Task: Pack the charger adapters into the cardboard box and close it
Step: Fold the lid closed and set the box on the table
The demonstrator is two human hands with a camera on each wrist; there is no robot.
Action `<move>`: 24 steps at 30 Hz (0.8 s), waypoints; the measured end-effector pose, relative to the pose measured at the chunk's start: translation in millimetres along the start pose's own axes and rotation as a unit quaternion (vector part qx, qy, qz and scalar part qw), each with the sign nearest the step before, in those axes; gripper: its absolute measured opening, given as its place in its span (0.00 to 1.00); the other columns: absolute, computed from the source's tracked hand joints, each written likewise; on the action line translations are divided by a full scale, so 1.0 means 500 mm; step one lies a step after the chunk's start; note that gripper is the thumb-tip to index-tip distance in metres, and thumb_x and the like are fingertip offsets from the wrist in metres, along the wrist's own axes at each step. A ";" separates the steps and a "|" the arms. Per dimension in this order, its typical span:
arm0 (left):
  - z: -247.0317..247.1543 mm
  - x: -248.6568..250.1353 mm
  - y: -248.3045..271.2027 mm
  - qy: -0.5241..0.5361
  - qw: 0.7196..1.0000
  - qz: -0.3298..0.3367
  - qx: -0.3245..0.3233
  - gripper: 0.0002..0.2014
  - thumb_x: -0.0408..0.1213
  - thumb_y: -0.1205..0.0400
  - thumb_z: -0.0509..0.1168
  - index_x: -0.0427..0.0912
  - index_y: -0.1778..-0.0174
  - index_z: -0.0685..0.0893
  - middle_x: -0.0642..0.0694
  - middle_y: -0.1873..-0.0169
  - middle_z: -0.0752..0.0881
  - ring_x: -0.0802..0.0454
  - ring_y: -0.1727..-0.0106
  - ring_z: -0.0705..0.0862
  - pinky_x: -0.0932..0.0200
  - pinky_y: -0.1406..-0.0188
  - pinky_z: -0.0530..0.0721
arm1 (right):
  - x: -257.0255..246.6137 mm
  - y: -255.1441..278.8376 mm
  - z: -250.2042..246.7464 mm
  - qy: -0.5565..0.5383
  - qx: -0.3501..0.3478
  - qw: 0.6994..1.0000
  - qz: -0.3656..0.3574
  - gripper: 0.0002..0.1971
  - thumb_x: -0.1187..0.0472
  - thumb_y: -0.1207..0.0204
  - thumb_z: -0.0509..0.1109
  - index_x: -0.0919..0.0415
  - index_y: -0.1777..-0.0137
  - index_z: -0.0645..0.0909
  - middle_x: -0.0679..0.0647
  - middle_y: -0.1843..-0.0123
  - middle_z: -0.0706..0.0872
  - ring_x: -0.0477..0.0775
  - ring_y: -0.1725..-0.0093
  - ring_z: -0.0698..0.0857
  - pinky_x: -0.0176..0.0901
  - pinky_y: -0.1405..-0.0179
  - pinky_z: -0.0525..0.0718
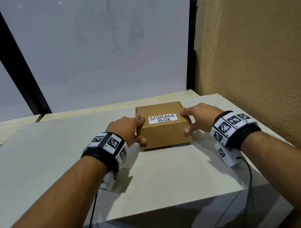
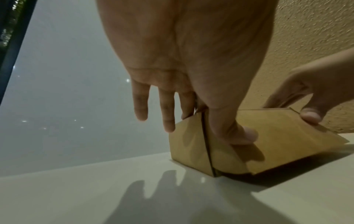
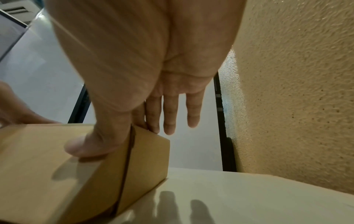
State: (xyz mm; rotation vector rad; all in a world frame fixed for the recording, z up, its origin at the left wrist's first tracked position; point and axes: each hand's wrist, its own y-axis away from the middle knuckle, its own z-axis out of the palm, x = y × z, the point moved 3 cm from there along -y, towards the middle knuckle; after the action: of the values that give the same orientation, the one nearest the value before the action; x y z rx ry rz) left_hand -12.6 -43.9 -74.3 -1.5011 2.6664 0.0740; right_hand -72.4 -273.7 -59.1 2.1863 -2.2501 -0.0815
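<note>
two hands on one closed cardboard box (image 1: 164, 133), and it sits on the pale table (image 1: 75, 162), towards the far edge, lid down flat with a white label (image 1: 162, 118) on top reading "storage box". no charger adapters to be seen from any view.

left hand (image 1: 126, 129) is at the box's left side. thumb is pressed against the front face down near the lower left corner, and some fingers reach over onto the lid's left edge. from the left wrist view, the left hand's thumb (image 2: 235, 133) lies flat on the brown front panel, while the outer fingers (image 2: 141, 104) hang straight and spread, clear of the cardboard, beside the box's left wall. fingers extended, not curled round anything.

right hand (image 1: 198, 117) mirrors it on the right side. thumb on the front face near the right corner, fingers resting on the lid's right edge next to the label. the right wrist view shows that thumb (image 3: 84, 145) lying flat on the front panel, one or two fingers touching the top corner of the box, and the remaining fingers (image 3: 193, 112) straight and apart, pointing down past the box's right wall without touching it.

both wrists carry black bands with white tagged blocks (image 1: 111, 143), cables trailing off the near edge of the table. behind the box, a frosted window pane (image 1: 98, 44) with dark frame bars; to the right, a rough tan wall (image 1: 262, 51).
</note>
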 end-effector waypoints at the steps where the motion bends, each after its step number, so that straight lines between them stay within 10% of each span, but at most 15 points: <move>1: -0.001 0.002 0.000 -0.021 1.000 0.006 0.008 0.40 0.61 0.25 0.67 0.56 0.19 0.61 0.52 0.26 0.77 0.45 0.33 0.81 0.48 0.44 0.82 | -0.004 -0.002 -0.001 0.016 -0.001 1.000 -0.003 0.29 0.44 0.30 0.76 0.54 0.32 0.77 0.56 0.35 0.83 0.60 0.37 0.81 0.53 0.42 0.81; 11: -0.002 0.017 -0.018 -0.051 0.998 0.007 0.045 0.28 0.58 0.30 0.71 0.52 0.36 0.79 0.49 0.43 0.87 0.45 0.47 0.84 0.56 0.60 0.75 | -0.012 -0.023 -0.004 0.058 -0.024 0.998 -0.027 0.19 0.44 0.31 0.76 0.57 0.54 0.75 0.56 0.56 0.81 0.61 0.50 0.82 0.45 0.57 0.75; 24: 0.007 0.013 -0.041 -0.018 0.998 -0.002 0.058 0.25 0.53 0.31 0.74 0.48 0.39 0.84 0.47 0.51 0.88 0.44 0.50 0.84 0.56 0.59 0.79 | -0.012 -0.035 -0.010 0.069 -0.001 0.996 -0.052 0.25 0.41 0.30 0.74 0.61 0.43 0.85 0.56 0.59 0.83 0.55 0.53 0.77 0.44 0.59 0.74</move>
State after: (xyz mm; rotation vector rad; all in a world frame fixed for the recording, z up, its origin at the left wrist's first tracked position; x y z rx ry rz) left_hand 1.5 -59.8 -78.4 -1.4550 2.5910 -0.0516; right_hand -54.7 -268.2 -54.8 2.2316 -2.0652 0.0660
